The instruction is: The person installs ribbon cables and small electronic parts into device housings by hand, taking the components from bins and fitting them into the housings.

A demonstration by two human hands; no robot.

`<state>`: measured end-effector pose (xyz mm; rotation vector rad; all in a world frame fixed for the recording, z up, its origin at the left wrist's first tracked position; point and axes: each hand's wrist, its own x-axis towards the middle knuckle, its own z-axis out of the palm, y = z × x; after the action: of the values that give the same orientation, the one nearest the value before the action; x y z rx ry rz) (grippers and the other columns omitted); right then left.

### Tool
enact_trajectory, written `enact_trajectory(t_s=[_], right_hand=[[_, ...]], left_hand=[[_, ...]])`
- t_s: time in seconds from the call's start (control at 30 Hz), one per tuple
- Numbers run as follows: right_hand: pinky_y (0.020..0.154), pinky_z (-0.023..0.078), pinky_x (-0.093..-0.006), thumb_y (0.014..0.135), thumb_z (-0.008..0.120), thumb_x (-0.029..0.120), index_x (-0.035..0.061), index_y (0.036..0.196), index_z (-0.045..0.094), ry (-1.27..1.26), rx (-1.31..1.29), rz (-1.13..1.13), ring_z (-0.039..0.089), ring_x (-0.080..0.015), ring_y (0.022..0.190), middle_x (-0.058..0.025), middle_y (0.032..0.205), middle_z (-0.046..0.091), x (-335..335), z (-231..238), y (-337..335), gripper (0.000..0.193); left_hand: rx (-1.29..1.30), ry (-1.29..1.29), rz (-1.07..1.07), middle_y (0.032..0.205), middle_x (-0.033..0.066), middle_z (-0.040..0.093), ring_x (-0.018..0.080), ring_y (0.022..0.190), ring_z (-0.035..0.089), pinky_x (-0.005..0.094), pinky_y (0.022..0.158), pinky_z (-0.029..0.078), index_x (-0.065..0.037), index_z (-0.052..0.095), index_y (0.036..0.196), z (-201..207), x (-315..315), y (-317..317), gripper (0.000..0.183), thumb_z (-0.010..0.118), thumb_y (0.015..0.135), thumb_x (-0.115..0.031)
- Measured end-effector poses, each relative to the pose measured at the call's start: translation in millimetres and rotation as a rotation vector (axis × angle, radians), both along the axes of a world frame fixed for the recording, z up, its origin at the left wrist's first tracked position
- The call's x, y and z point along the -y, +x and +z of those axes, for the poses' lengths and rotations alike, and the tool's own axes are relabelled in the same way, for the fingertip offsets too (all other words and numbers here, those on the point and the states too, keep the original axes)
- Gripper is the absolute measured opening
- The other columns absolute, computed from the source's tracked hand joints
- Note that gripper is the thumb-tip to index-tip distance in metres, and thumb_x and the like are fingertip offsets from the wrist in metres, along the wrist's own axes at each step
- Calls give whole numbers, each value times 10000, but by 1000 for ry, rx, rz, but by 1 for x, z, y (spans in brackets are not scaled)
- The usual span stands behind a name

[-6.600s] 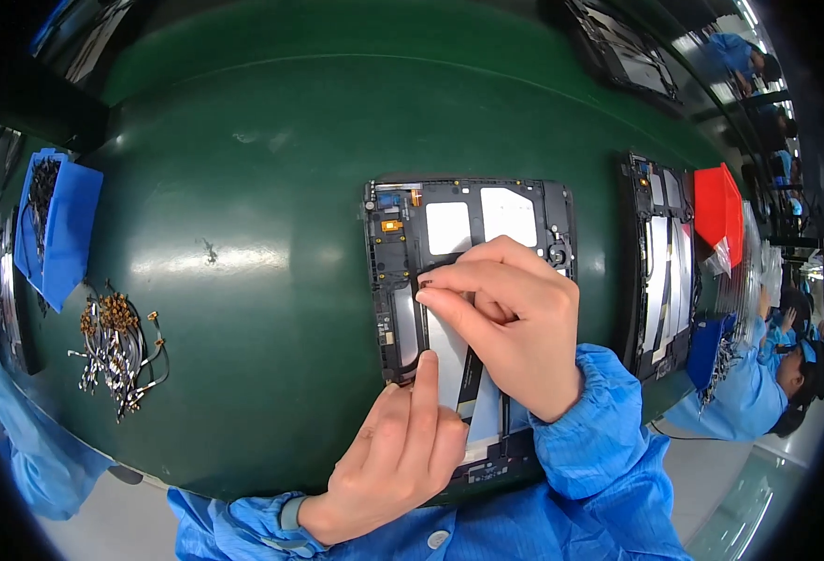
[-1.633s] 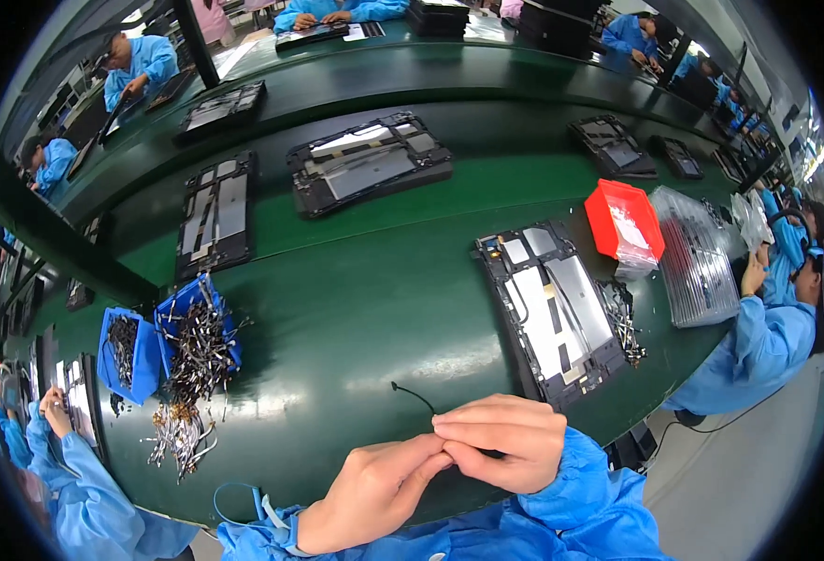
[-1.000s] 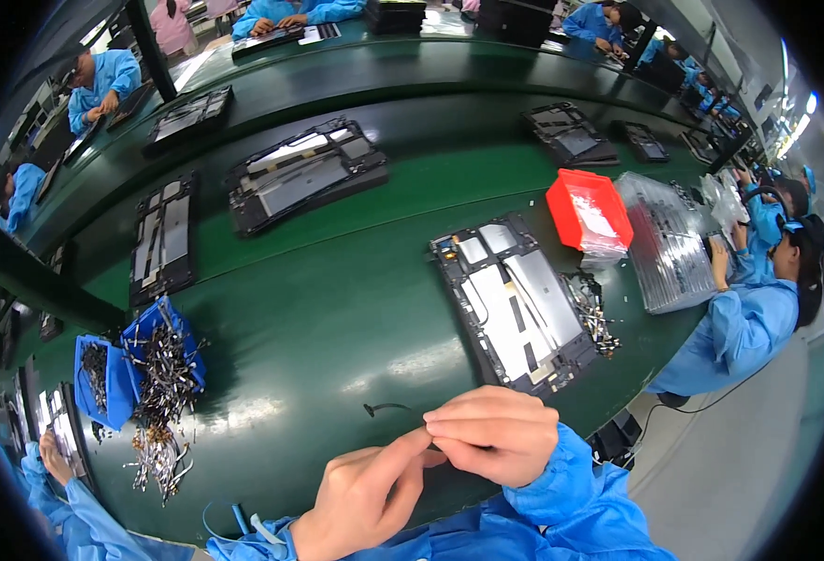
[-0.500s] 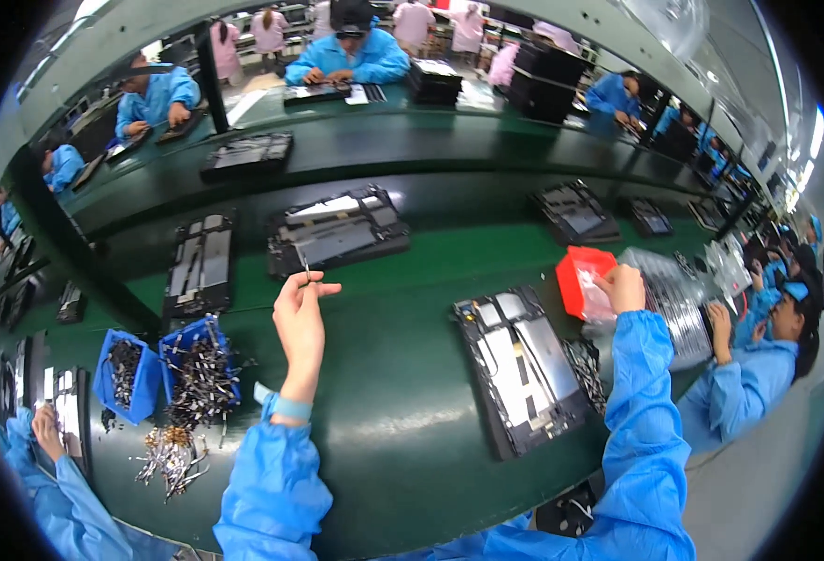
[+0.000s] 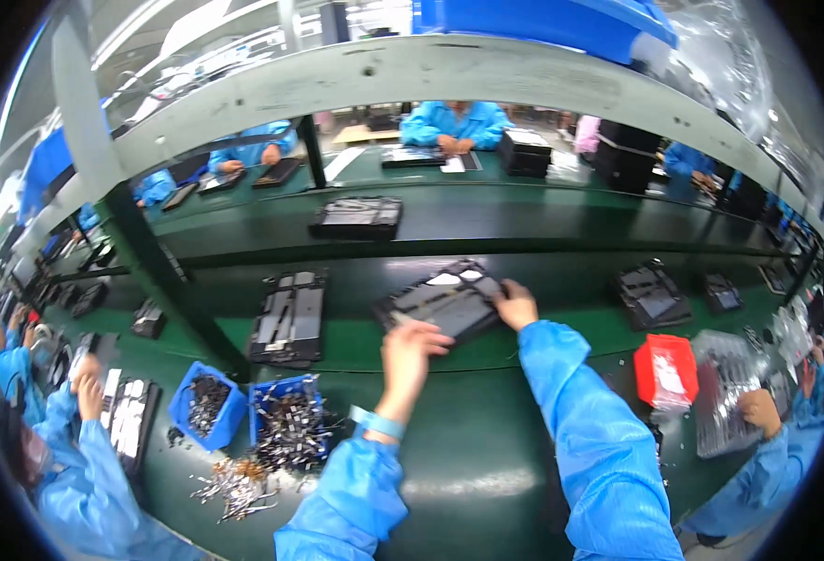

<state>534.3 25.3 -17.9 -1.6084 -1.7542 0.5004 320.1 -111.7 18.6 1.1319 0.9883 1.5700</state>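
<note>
Black-framed device (image 5: 449,301) seen at far side of green bench (image 5: 472,411); right end gripped by right hand (image 5: 517,307), near edge overlapped by left hand (image 5: 406,361). Hands spaced apart; left grip blurred, cannot be told.

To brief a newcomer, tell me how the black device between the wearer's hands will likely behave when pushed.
The black device is a flat, straight-edged slab, so it should probably stay stiff. Pale inner panels lie uncovered on top, so it may be fragile if pressed there. Wide and low, it would likely slide rather than roll or tip.
</note>
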Motion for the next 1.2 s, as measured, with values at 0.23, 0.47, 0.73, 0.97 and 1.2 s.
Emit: enact_trajectory(t_s=[0.23,0.47,0.73,0.97,1.2], right_hand=[[937,473,-311,804,744,143,17,1277,589,-222,-262,473,597,-203,1071,-119,1204,639,2,14,63,513],[1016,432,-350,798,740,171,66,1267,597,-170,98,966,580,-285,1153,-149,1270,604,91,44,5,501],[846,480,-384,807,658,23,31,1209,619,19,69,714,583,-287,912,-124,961,600,280,140,22,403],[700,552,-286,738,657,-34,41,1125,677,28,-25,756,625,-196,804,-75,933,586,363,107,-23,395],[619,522,-231,851,705,76,37,1017,723,-507,-499,411,660,-118,699,-84,850,702,327,70,-66,171]], left_hand=[[-60,-29,-344,834,73,733,101,820,647,277,800,486,-10,611,957,-4,124,101,159,482,936,-100],[26,-265,-899,913,77,708,128,904,667,257,822,486,5,572,1059,21,238,104,210,458,1010,-164],[-340,-288,-532,875,85,712,228,852,662,311,806,493,16,608,1030,80,297,-6,148,525,918,-33],[-431,-340,-538,853,102,713,248,786,656,329,738,496,8,604,1038,77,284,-16,153,528,912,-33],[-1234,93,-103,923,51,678,206,879,636,341,794,471,-56,687,978,51,271,-46,237,666,782,-189]])
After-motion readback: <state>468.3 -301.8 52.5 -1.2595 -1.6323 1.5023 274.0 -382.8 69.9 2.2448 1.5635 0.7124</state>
